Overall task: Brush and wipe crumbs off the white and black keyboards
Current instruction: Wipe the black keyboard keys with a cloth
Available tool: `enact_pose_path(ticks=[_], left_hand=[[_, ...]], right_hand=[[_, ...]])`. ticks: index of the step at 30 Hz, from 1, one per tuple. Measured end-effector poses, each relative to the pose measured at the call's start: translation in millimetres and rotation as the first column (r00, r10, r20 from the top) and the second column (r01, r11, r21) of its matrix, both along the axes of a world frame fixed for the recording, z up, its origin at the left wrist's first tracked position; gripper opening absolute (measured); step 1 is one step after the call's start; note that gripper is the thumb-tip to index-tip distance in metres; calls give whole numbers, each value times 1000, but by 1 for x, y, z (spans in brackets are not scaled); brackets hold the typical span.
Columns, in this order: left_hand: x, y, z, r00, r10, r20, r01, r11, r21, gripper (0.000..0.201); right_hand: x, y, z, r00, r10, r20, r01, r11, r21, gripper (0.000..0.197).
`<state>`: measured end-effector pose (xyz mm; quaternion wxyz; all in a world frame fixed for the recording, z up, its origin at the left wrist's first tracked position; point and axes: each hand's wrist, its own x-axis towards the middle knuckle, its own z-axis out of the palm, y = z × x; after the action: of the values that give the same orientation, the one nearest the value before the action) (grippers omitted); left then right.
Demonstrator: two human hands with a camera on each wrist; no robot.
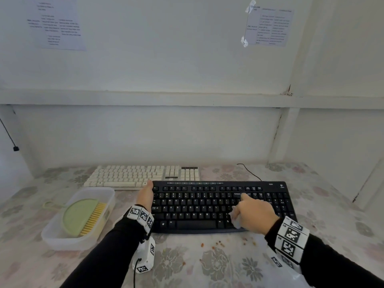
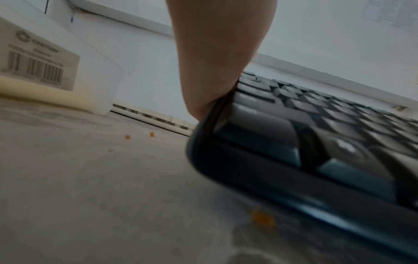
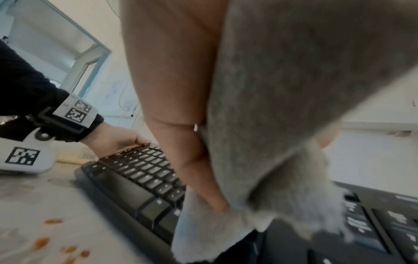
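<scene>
Cloth (image 3: pixel 282 107) pinched by right hand (image 1: pixel 255 215) on black keyboard (image 1: pixel 197 206); left hand (image 1: pixel 145 195) presses edge.

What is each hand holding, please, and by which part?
The right hand grips a bunched grey cloth; the left hand only braces the black keyboard at its left edge.

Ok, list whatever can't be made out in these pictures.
1. Keys of the black full-size keyboard beneath the right hand and its grey fleecy cloth: covered in the head and right wrist views, so crumbs there can't be judged.
2. Crumbs on the cream-white keyboard: too distant in the head view.
3. Text on the printed sheets taped to the wall: too small and blurred.
4. The barcode label on the clear plastic tub: blurred in the left wrist view.
</scene>
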<state>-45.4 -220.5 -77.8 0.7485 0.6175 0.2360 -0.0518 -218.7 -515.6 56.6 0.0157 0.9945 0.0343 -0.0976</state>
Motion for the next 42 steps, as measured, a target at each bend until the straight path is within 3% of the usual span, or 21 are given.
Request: enact_pose_path(ticks=[5, 9, 12, 18, 23, 26, 31, 39, 42], left_hand=[[19, 5, -21, 1000, 8, 0, -8, 1000, -11, 119], [7, -1, -7, 1000, -10, -11, 9, 999, -47, 109], [-3, -6, 8, 1000, -6, -2, 6, 998, -59, 96], [10, 0, -8, 1000, 18, 3, -17, 998, -53, 117], [3, -5, 1, 999, 24, 26, -23, 998, -66, 99], [4, -3, -2, 999, 35, 42, -32, 998, -62, 103], [0, -6, 4, 995, 62, 76, -59, 997, -42, 107], [-3, -9, 8, 994, 60, 87, -58, 998, -19, 93], [-5, -9, 8, 994, 64, 88, -64, 998, -5, 83]], right_hand=[[-4, 50, -3, 962, 228, 154, -253, 952, 174, 31], [-2, 73, -32, 941, 323, 98, -335, 933, 133, 30], [-1, 50, -39, 959, 263, 107, -276, 952, 135, 27], [-7, -27, -31, 992, 98, 85, -107, 988, 108, 22], [-17, -82, -23, 994, -88, 65, 83, 995, 63, 22], [-18, -90, -12, 980, -183, 84, 180, 983, 45, 23], [-14, -61, -9, 967, -130, 220, 101, 985, 140, 26], [-21, -45, -22, 998, -56, -3, 56, 998, 26, 26], [-25, -46, -15, 996, -83, 21, 83, 996, -15, 28]])
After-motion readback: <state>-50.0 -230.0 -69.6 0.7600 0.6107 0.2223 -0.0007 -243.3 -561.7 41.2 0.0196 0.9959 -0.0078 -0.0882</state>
